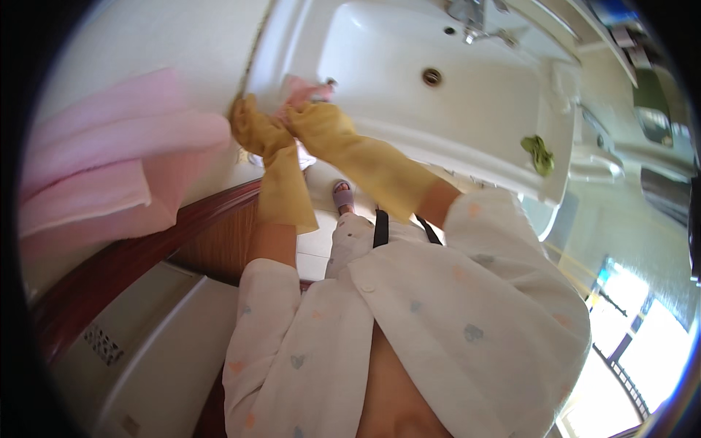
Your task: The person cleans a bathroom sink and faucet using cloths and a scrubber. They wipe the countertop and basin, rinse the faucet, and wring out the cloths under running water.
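Observation:
Yellow rubber gloves cover both hands and reach up the forearms. At the near left corner of the white sink (453, 142), my right hand (315, 123) is closed on a pink cloth (305, 90), part of which sticks out past the fingers over the rim. My left hand (260, 128) is just left of it, at the sink's outer edge, with its fingers curled. The cloth's lower end runs between the two hands. Whatever the left fingers grip is hidden by the glove.
A larger pink cloth (120, 157) lies on the left, above a dark red wooden edge (87, 292). A metal faucet (478, 33) stands at the sink's far side, and the drain (431, 77) is in the basin. A green cloth (538, 155) rests on the right rim.

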A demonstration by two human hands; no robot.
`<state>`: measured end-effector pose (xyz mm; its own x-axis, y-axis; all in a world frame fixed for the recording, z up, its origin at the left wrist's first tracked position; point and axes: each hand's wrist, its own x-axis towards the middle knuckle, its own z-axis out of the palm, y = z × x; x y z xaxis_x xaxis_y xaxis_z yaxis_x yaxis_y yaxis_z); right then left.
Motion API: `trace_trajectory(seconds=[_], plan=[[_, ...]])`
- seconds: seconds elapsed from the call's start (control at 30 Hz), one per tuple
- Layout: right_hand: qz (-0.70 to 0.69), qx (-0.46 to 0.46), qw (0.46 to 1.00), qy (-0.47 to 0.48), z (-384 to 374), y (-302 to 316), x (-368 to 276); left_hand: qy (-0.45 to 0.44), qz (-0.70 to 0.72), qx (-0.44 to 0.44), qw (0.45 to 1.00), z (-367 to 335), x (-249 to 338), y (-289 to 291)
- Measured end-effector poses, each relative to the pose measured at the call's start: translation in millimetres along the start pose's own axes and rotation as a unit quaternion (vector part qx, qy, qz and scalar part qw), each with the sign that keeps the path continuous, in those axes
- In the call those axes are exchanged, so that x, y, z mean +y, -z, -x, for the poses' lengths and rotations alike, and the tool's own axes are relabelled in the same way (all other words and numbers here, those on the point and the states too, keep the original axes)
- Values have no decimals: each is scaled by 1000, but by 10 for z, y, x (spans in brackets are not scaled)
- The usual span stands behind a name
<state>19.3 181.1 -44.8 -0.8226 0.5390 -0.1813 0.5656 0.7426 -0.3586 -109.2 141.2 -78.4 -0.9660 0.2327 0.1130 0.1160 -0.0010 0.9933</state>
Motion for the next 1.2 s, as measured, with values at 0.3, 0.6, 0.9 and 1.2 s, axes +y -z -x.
trace_trajectory(seconds=[0.3, 0.6, 0.9, 1.2], plan=[[177, 128, 938, -267, 2698, 343, 1508, -310, -314, -21, 897, -34, -124, 250], [10, 295, 954, -48, 1618, -38, 595, -425, -365, -74, 825, -32, -90, 270], [59, 345, 918, -187, 3232, 348, 1866, -473, -4, -673, 568, 2754, 1329, -2073], [76, 178, 923, -332, 4063, 462, 2903, 27, -99, -844, 527, 3960, 887, -3169]])
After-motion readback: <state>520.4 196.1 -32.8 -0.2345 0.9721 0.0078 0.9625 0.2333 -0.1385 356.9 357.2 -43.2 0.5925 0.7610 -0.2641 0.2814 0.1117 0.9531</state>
